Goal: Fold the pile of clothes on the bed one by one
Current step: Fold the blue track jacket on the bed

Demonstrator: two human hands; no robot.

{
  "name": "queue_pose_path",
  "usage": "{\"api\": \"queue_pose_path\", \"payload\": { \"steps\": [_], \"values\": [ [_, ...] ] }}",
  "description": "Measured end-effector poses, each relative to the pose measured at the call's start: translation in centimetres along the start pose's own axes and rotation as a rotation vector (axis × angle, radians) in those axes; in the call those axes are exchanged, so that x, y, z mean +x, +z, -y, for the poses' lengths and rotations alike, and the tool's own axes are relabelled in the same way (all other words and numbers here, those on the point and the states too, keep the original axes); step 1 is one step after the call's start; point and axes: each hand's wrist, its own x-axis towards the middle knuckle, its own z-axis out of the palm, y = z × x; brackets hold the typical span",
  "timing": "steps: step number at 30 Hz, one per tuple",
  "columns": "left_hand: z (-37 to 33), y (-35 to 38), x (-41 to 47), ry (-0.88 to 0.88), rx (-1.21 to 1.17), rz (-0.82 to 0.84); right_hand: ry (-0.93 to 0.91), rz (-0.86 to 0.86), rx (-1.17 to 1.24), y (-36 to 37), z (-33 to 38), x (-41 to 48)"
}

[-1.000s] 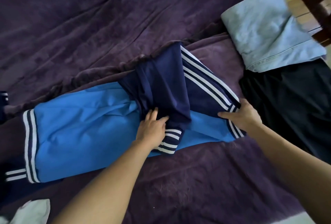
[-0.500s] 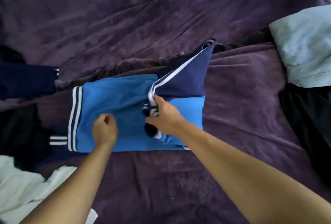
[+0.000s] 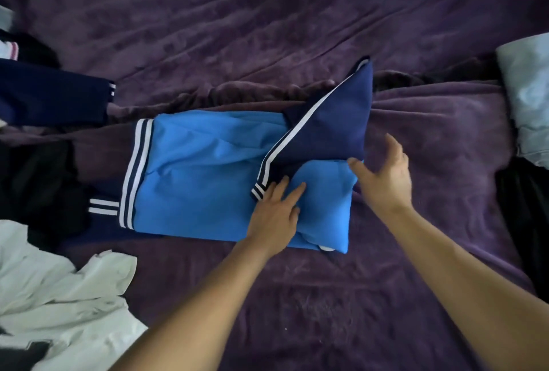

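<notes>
The pile of clothes waiting to be folded lies at my left on the purple bedspread: a white garment nearest me and a navy piece farther off. Just beside it, mid-bed, the blue jacket lies half folded. Its striped hem faces the pile and a navy sleeve is turned in across its far right corner.

My left hand lies flat, fingers straight, pressing the blue fold by the sleeve's cuff. My right hand is open, fingers spread, at the jacket's right edge; I cannot tell whether it touches the cloth. At the far right sits a folded pale blue garment.

I judge this piece is midway: sleeves in, body not yet doubled. Next I should pinch the right end and carry it toward the hem, my left hand holding the crease so the sleeve stays tucked.
</notes>
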Motion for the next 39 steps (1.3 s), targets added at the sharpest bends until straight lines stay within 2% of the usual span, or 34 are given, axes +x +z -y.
{"api": "queue_pose_path", "payload": {
  "steps": [3, 5, 7, 9, 11, 12, 15, 17, 19, 21, 25, 28, 31, 35, 36, 37, 39],
  "values": [
    [0.5, 0.0, 1.3, -0.013, -0.094, 0.058, -0.253, 0.259, -0.334, 2.7, -1.0, -1.3],
    [1.5, -0.8, 1.7, -0.1, -0.171, 0.038, -0.255, 0.469, -0.512, 4.1, -2.8, -1.3],
    [2.2, -1.2, 1.8, -0.145, -0.153, 0.081, -0.21, 0.496, -0.503, 4.1, -4.3, -0.5],
    [2.2, -1.2, 2.0, -0.184, -0.224, 0.104, -0.129, 0.353, -0.282, 3.5, -4.7, 0.5],
    [1.6, -0.9, 2.6, -0.28, -0.391, 0.106, 0.066, 0.181, 0.033, 3.1, -5.0, 1.2],
    [1.5, -0.9, 2.9, -0.336, -0.478, 0.107, 0.154, 0.158, 0.165, 3.0, -4.8, 1.5],
    [1.5, -1.8, 3.8, -0.437, -0.701, 0.122, 0.394, 0.278, 0.49, 3.9, -2.6, 1.5],
    [2.1, -3.1, 4.2, -0.465, -0.831, 0.14, 0.484, 0.326, 0.575, 4.4, -0.8, 0.7],
    [3.4, -4.7, 4.1, -0.491, -0.93, 0.192, 0.423, 0.288, 0.584, 4.6, 1.0, -0.7],
    [5.6, -6.7, 3.2, -0.514, -1.022, 0.197, 0.279, 0.222, 0.598, 4.9, 3.4, -2.6],
    [12.2, -11.4, -0.7, -0.612, -1.141, -0.052, 0.045, 0.159, 0.327, 7.4, 10.8, -6.9],
    [19.2, -15.6, -4.7, -0.672, -1.087, -0.226, -0.085, 0.174, 0.053, 12.0, 17.3, -10.1],
    [25.9, -18.3, -7.9, -0.733, -1.006, -0.342, -0.215, 0.278, -0.153, 18.5, 22.0, -13.1],
    [31.4, -18.1, -9.2, -0.785, -0.908, -0.377, -0.143, 0.743, -0.228, 26.2, 23.6, -16.9],
    [32.0, -17.7, -9.0, -0.777, -0.897, -0.367, -0.124, 0.791, -0.204, 27.2, 23.2, -17.4],
    [32.3, -17.3, -8.7, -0.758, -0.879, -0.362, -0.136, 0.773, -0.158, 27.5, 22.7, -17.7],
    [31.9, -16.7, -7.7, -0.688, -0.816, -0.383, -0.225, 0.577, -0.032, 26.5, 21.4, -17.5]
  ]
}}
